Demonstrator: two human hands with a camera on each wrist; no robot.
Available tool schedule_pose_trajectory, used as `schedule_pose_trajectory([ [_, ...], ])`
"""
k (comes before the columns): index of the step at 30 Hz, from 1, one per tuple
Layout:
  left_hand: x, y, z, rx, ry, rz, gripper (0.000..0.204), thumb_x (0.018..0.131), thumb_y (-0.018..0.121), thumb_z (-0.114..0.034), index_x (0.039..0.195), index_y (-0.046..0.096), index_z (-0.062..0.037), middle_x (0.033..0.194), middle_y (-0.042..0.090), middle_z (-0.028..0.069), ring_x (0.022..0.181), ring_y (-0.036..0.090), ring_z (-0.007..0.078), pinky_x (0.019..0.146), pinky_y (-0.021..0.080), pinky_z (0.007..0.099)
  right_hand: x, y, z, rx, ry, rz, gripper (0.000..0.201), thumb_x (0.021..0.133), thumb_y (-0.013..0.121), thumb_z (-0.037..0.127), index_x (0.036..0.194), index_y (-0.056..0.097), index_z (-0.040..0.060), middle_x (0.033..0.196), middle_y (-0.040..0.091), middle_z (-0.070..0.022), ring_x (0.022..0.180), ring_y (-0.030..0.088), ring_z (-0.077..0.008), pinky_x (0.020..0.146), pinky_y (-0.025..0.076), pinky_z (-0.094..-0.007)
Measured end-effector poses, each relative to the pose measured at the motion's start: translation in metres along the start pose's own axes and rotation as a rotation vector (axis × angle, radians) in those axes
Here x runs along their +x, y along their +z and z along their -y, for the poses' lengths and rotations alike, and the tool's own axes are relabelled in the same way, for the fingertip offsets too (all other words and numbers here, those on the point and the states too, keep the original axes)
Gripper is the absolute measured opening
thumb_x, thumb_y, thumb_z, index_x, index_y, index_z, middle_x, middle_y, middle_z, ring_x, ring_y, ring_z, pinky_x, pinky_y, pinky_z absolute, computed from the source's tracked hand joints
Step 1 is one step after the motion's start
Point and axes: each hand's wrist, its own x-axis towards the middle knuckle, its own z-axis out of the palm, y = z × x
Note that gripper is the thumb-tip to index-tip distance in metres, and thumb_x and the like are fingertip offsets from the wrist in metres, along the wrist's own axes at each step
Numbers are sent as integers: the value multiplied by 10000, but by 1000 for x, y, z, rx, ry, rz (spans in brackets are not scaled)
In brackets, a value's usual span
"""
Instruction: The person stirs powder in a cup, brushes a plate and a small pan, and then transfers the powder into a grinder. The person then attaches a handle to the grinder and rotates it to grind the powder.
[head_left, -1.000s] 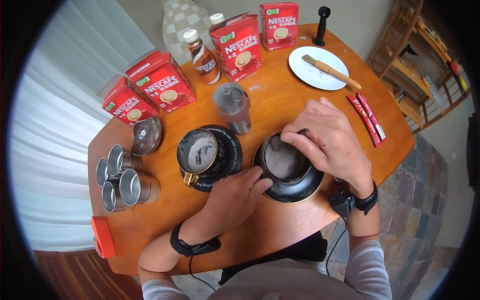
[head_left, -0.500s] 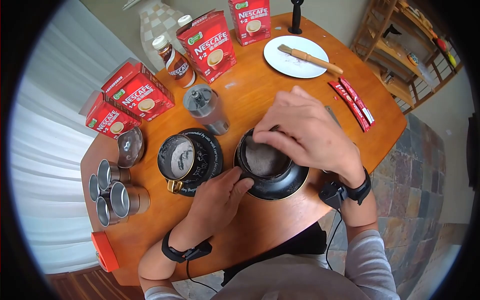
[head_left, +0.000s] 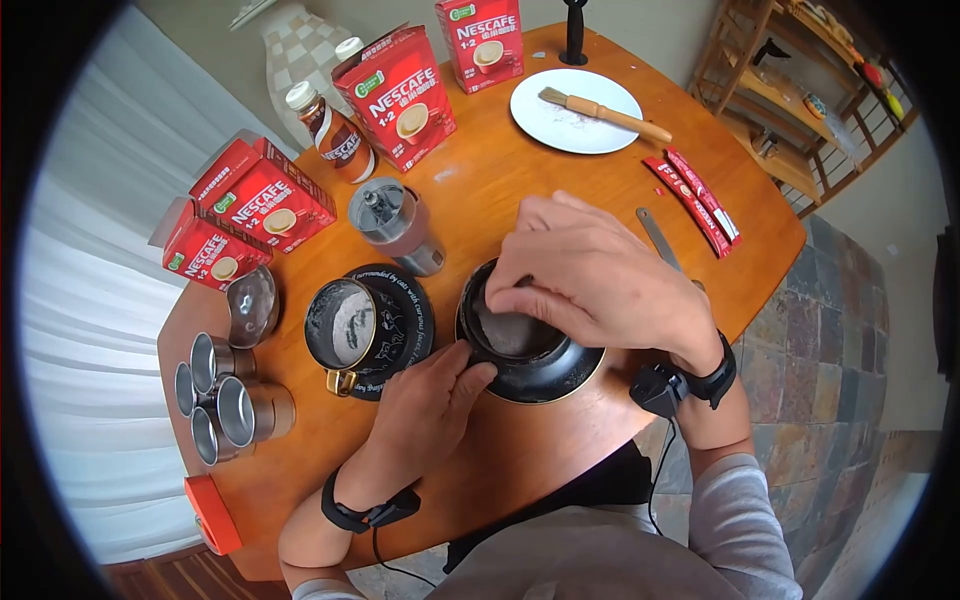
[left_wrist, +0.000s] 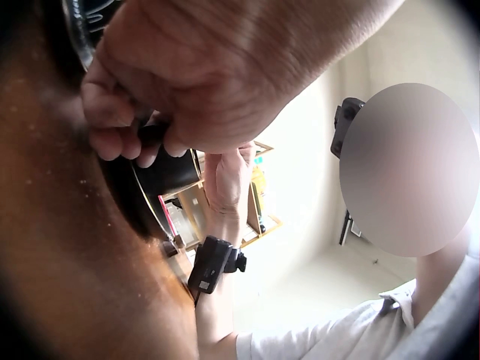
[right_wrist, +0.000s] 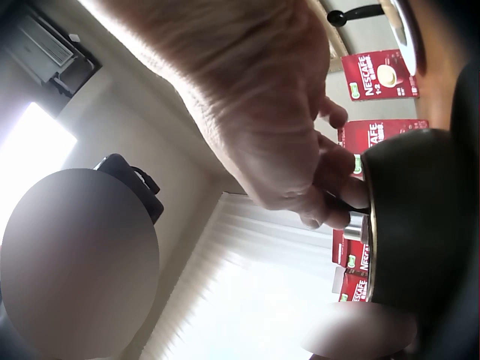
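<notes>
We'd treat our black cup (right_wrist: 420, 217), on its saucer (head_left: 550, 388), as rigid, slick and chippable; take it by the handle side, where our left hand (head_left: 425, 405) grips. Our right hand (head_left: 600, 280) bunches over the rim; can't tell what it's holding, if anything.

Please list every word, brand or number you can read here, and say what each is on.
"NESCAFE" and "1+2": four red boxes
"NESCAFE": brown bottle
"surrounded by cats with curious": black saucer; its remaining lettering is partly hidden or unclear.
Too small or blurred to read fully: the boxes' other print, the red stick packets, the right wrist camera's label.
</notes>
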Motion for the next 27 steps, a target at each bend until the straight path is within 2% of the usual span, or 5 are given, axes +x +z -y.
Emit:
schedule_pose_trajectory([
  [2, 0, 0, -1, -2, 15, -10, 295, 1067, 616, -280, 932, 550, -25, 842, 648, 213, 811, 636, 486, 653, 480, 526, -1, -3, 2, 54, 25, 95, 112, 935, 744, 188, 907, 713, 84, 855, 625, -70, 875, 569, -292, 782, 452, -387],
  [8, -1, 1, 1, 23, 32, -21, 299, 1066, 616, -287, 932, 552, -27, 841, 654, 207, 803, 642, 483, 649, 483, 532, 1, -6, 2, -44, 2, -49, 122, 939, 735, 184, 905, 686, 77, 861, 625, -73, 867, 563, -307, 784, 460, -402],
  [17, -2, 8, 5, 97, 126, -89, 298, 1057, 623, -300, 947, 564, -29, 852, 656, 187, 786, 652, 470, 632, 497, 534, 1, -10, 3, -27, -17, -19, 110, 942, 728, 165, 907, 704, 63, 851, 645, -71, 850, 579, -308, 780, 472, -407],
  [20, -3, 10, 6, 127, 148, -110, 288, 1053, 627, -296, 956, 569, -31, 857, 658, 176, 772, 657, 461, 624, 506, 532, -2, -12, 5, -2, -12, 111, 109, 948, 719, 158, 908, 707, 57, 860, 657, -75, 839, 581, -305, 775, 477, -400],
  [27, -5, 12, 4, 178, 201, -146, 277, 1051, 627, -285, 945, 574, -35, 838, 658, 151, 712, 672, 424, 586, 518, 508, -13, -22, 26, -184, 67, 42, 130, 955, 726, 159, 916, 711, 35, 879, 677, -86, 843, 596, -311, 751, 494, -400],
])
